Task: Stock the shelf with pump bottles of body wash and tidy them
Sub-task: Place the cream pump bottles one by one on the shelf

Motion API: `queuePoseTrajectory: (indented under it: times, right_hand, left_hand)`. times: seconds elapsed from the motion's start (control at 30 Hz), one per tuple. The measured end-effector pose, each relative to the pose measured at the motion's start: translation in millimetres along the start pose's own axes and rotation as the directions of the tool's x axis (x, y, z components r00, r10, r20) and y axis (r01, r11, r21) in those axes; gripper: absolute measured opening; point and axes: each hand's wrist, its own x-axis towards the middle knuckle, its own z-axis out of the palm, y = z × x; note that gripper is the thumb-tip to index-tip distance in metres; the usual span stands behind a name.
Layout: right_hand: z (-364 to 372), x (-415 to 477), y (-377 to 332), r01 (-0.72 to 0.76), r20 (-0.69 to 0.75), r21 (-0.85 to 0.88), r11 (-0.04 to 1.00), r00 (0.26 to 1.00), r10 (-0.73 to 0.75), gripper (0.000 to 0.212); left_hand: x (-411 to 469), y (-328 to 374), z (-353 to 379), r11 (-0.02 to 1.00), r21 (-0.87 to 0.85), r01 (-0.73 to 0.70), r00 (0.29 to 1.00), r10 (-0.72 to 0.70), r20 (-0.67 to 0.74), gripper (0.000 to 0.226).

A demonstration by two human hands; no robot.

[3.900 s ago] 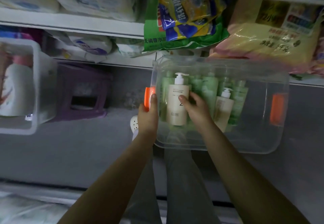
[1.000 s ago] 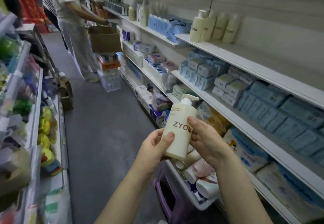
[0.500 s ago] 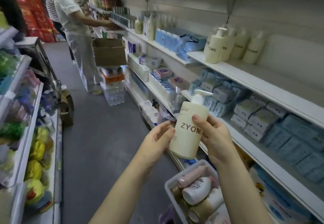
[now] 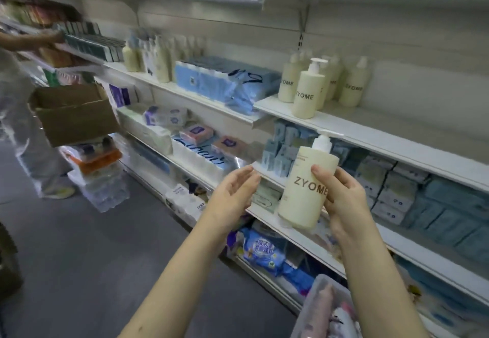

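My right hand [image 4: 341, 197] grips a cream pump bottle marked ZYOME [image 4: 304, 186], upright in front of the middle shelf. My left hand [image 4: 234, 190] is off the bottle, a little to its left, fingers apart and empty. On the white shelf [image 4: 383, 131] above stand several matching cream ZYOME pump bottles [image 4: 308, 91] in a loose group near the shelf's left end. Bare shelf runs to their right.
Blue tissue packs [image 4: 227, 83] lie left of the bottles. Blue-grey packs [image 4: 397, 189] fill the shelf behind my hands. A clear bin [image 4: 320, 308] of bottles sits low right. Another person with a cardboard box [image 4: 74, 112] stands at left in the aisle.
My left hand has let go of the bottle and drawn left. The bottle, now held by the right hand alone, has moved right toward the shelves as my view turned to them.
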Motion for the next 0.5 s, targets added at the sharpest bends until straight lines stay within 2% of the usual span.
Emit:
queuePoseTrajectory:
  times: [0.13, 0.37, 0.5]
  right_hand:
    - [11, 18, -4, 0.073, -0.081, 0.004, 0.997, 0.994, -0.073, 0.026]
    - [16, 71, -29, 0.224, -0.148, -0.044, 0.974, 0.962, -0.228, 0.044]
    - [10, 120, -35, 0.29, -0.186, -0.045, 0.956, 0.938, -0.293, 0.042]
  left_hand:
    - [46, 10, -6, 1.0, 0.012, -0.022, 0.996, 0.021, 0.081, 0.023]
    - [130, 33, 24, 0.995, -0.018, -0.093, 0.978, 0.095, 0.183, 0.039]
    - [193, 37, 46, 0.989, 0.021, -0.146, 0.963, 0.137, 0.23, 0.046]
